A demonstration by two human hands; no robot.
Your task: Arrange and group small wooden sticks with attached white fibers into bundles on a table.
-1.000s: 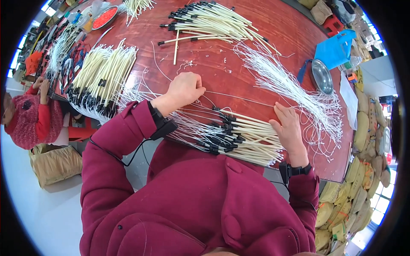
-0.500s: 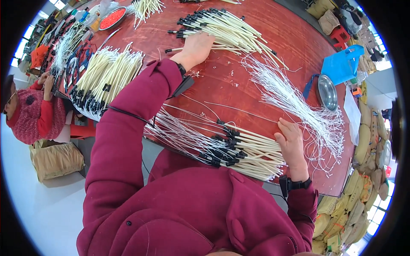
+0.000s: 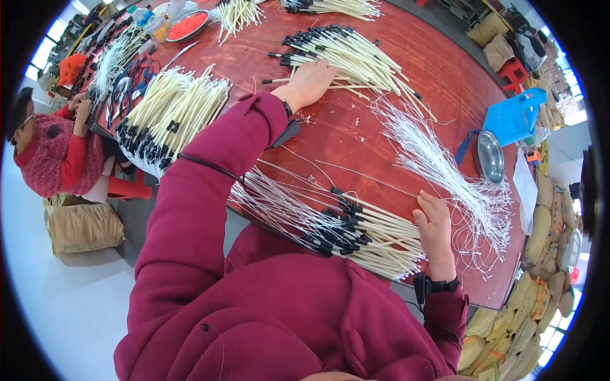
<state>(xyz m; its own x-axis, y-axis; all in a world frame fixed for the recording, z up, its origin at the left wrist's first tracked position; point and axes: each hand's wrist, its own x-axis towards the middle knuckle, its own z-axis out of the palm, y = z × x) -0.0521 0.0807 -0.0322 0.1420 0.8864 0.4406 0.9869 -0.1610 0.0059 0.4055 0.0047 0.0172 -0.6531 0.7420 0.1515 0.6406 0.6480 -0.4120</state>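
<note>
The left hand (image 3: pixel 309 81) is stretched far across the dark red wooden table (image 3: pixel 356 136) and is laid, fingers loosely curled, on the near edge of a far heap of cream sleeved cables with black ends (image 3: pixel 346 54); whether a cable is pinched cannot be told. The right hand (image 3: pixel 434 230) is rested open and flat on a near bundle of like cream cables with black connectors (image 3: pixel 356 232), just beside a loose spread of thin white wires (image 3: pixel 445 171). A blue cloth bag (image 3: pixel 518 116) and a round metal lid (image 3: pixel 490 157) are seen beyond.
</note>
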